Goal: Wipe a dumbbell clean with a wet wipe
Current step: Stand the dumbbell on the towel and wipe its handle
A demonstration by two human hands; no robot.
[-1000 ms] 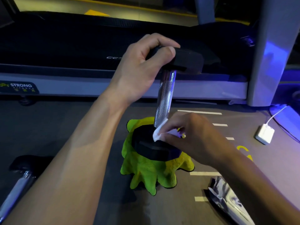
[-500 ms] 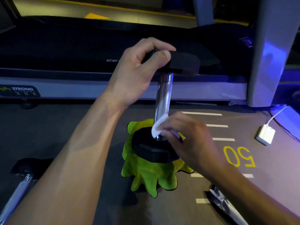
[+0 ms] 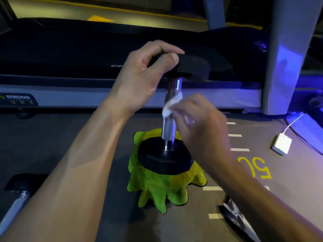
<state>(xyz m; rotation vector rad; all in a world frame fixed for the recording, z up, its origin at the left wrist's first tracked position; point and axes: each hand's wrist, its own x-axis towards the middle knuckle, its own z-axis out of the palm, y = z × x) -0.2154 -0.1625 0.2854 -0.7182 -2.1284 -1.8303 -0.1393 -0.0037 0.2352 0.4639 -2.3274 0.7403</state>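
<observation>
Metal and heavy, the dumbbell (image 3: 168, 119) stands upright on a green cloth (image 3: 164, 187). Left hand (image 3: 139, 79) grips its top end; right hand (image 3: 197, 123) pinches the soft wet wipe (image 3: 170, 106) against the handle.

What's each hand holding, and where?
Left hand grips the dumbbell by its top head. Right hand pinches a wipe against the handle.

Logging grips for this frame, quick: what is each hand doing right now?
Left hand: grips the dumbbell by its top head, holding it upright.
Right hand: pinches the wet wipe against the handle.
</observation>
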